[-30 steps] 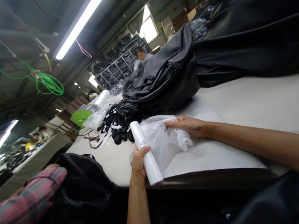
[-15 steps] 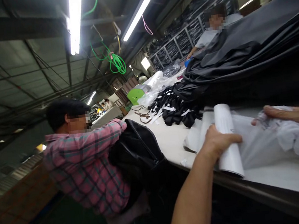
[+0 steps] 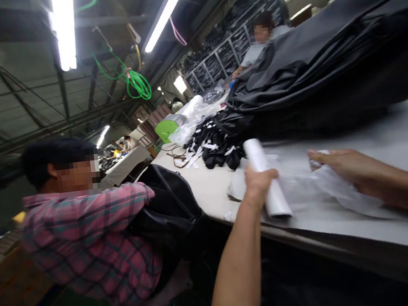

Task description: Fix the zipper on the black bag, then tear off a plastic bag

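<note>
My left hand (image 3: 258, 184) is wrapped round a white roll of plastic bags (image 3: 267, 177) that lies across the near edge of the white table (image 3: 401, 140). A thin bag (image 3: 314, 187) is drawn out from the roll to the right, flat on the table. My right hand (image 3: 341, 167) rests on that bag's loose end, with its fingers pressed down on the crumpled plastic. Both forearms reach in from the bottom and the right.
A big heap of black fabric (image 3: 319, 66) fills the table behind the bag. Small black pieces with white straps (image 3: 214, 149) lie left of it. A person in a plaid shirt (image 3: 88, 240) bends at the table's left with a black bag (image 3: 170, 211). Another person (image 3: 260, 38) sits far back.
The view has swung left and back a little, bringing the person in the plaid shirt into sight. My hands keep hold of the roll and the bag; the bag looks pulled flatter.
</note>
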### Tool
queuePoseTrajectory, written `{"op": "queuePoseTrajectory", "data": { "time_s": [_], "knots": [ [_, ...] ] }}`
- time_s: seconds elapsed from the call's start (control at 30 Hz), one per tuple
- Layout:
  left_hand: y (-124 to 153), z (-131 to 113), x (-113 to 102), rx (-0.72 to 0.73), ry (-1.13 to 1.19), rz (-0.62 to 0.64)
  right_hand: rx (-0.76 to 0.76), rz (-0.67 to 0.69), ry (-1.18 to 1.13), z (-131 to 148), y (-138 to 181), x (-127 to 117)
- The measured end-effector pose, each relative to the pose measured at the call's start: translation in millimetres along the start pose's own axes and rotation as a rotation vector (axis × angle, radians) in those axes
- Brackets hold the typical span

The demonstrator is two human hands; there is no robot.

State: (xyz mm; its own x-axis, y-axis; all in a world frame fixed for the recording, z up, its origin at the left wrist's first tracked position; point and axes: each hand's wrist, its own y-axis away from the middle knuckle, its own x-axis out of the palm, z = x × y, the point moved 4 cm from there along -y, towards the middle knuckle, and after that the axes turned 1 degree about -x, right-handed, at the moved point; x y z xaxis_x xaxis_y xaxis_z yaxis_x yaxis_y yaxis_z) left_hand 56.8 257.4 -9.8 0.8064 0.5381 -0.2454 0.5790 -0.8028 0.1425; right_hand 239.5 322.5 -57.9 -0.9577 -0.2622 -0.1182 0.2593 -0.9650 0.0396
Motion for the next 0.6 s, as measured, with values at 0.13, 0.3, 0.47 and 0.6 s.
{"op": "queuePoseTrajectory", "data": {
  "time_s": [0.13, 0.3, 0.47, 0.6],
  "knots": [
    [-22, -6, -32, -0.046, -0.025, -0.242, -0.092, 0.135, -0.018, 24, 44, -23],
    [-41, 5, -45, -0.173, -0.006, -0.145, -0.09, 0.178, 0.026, 37, 46, -27],
    [-39, 10, -47, -0.178, 0.049, -0.124, -0.111, 0.272, 0.221, 39, 40, -20],
    [-39, 17, -47, -0.219, 0.121, -0.113, -0.185, 0.324, 0.436, 39, 43, -14]
  ]
}}
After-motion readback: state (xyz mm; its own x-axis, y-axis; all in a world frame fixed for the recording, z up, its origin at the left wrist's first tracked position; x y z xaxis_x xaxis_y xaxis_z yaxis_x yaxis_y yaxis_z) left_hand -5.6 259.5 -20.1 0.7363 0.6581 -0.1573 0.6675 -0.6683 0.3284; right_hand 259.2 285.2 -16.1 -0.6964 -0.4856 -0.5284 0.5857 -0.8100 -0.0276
